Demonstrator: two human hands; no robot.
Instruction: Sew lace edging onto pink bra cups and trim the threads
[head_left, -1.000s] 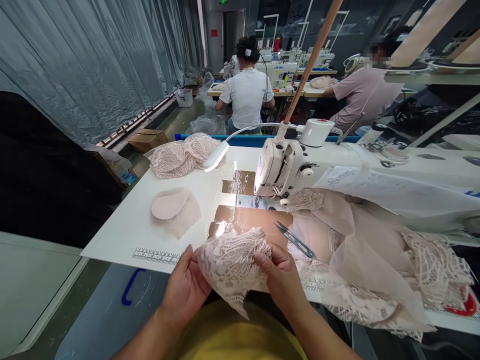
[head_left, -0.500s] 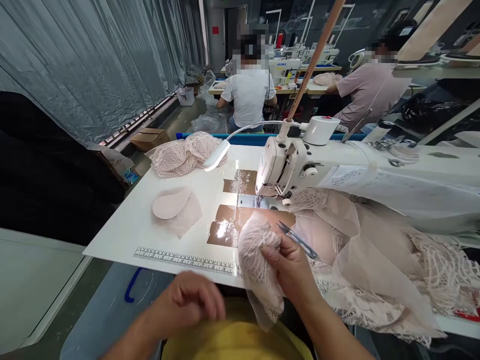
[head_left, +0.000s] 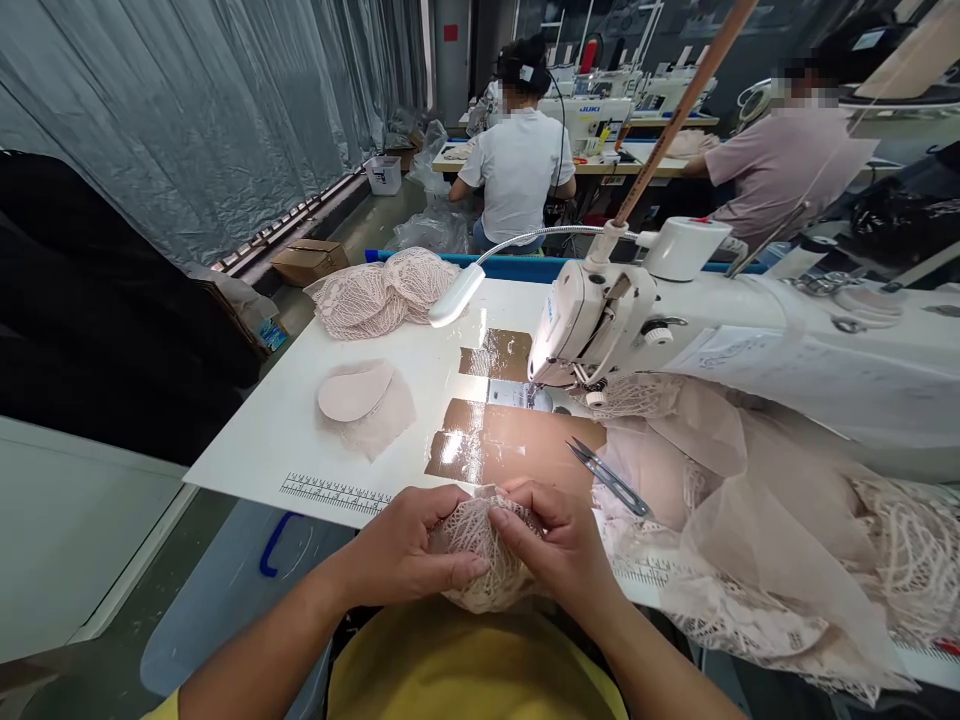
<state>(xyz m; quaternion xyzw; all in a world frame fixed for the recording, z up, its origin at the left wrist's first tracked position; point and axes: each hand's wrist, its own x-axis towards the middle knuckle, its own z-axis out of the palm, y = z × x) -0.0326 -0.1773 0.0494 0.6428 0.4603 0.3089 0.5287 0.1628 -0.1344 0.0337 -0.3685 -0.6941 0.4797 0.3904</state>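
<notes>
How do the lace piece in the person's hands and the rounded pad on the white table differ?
The lace piece has an openwork pattern; the rounded pad looks plain. The left hand and right hand hold the lace piece; the rounded pad lies untouched on the white table. Both are pale pinkish beige.

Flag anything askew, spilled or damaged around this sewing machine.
Nothing looks spilled or damaged. The lace fabric heap at right looks untidy, its edge drooping past the front of the table; thread snips lie loose, partly on it. The lace piece in the left hand and right hand is too covered to judge.
</notes>
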